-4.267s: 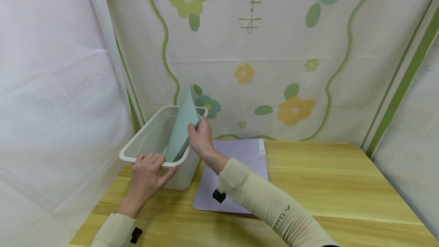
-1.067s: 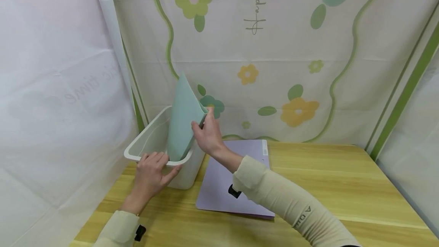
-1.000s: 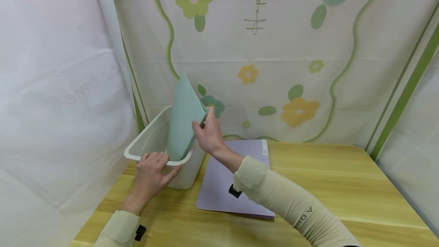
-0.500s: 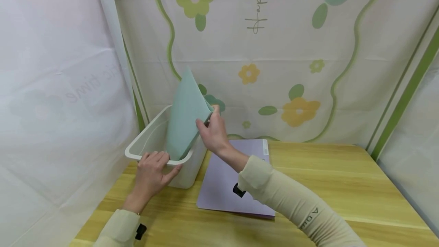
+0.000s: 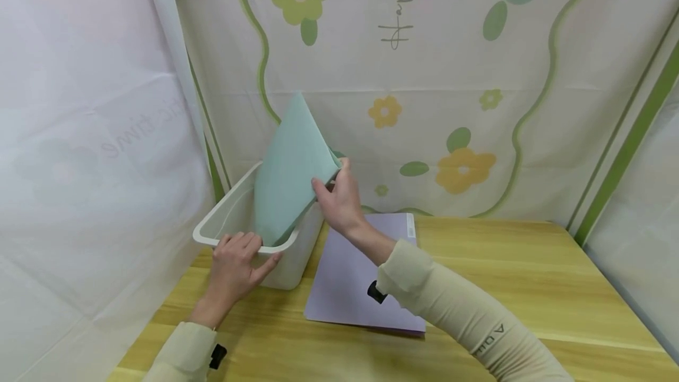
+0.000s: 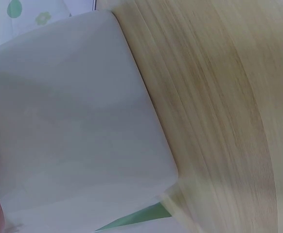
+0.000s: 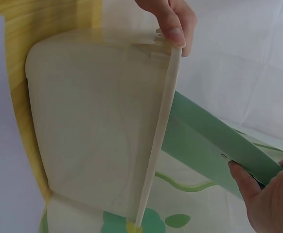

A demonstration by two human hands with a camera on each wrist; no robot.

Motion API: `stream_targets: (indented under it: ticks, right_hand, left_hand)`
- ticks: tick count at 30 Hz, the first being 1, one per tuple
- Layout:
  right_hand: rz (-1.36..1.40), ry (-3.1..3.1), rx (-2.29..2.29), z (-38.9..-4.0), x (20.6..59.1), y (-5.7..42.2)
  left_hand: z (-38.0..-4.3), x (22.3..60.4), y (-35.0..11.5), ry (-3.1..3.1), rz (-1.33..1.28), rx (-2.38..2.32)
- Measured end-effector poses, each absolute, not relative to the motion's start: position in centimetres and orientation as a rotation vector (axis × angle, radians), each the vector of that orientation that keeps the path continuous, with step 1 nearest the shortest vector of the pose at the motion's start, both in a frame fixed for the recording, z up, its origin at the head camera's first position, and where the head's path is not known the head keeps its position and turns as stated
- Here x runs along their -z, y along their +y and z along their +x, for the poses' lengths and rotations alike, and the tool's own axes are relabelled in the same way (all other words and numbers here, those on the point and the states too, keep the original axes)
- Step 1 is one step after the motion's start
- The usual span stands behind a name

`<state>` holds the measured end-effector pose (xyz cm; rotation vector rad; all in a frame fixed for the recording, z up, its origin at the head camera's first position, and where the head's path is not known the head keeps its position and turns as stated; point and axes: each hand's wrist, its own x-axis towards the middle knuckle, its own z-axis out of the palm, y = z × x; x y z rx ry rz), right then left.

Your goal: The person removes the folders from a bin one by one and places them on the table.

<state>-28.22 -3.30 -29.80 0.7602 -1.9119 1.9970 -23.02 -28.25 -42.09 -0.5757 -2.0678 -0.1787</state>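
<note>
A mint-green file folder (image 5: 289, 175) stands tilted, rising out of a white plastic bin (image 5: 289, 275); its lower end is inside, behind the rim. My right hand (image 5: 339, 199) pinches the folder's right edge, thumb on the near face. In the right wrist view, that thumb lies close to a small hole in the green folder (image 7: 204, 136). My left hand (image 5: 233, 267) grips the bin's near rim, fingers over the top and thumb along the outside. The bin's wall (image 6: 78, 116) fills much of the left wrist view.
To the right of the bin, a purple folder (image 5: 345, 287) with a white label lies flat on the wooden table (image 5: 504, 287), partly under my right forearm. A flower-printed curtain (image 5: 440, 75) hangs behind the table, and white fabric (image 5: 95, 205) closes the left side.
My right hand has moved up and to the right, drawing the green folder higher out of the bin, and more of its face shows. My left hand stays on the rim.
</note>
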Motion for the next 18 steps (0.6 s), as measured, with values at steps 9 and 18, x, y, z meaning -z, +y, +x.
stream_targets:
  ticks: [9,18]
  right_hand:
    - [0.727,-1.919,-2.025,-28.3,29.5,-2.6]
    - [0.715,-1.902,-2.056,-28.3,29.3,-1.7]
  left_hand:
    - [-23.0,42.1,-28.3,-2.081,-0.573,0.166]
    - [-22.9,42.1,-28.1,-2.072,-0.575,0.173]
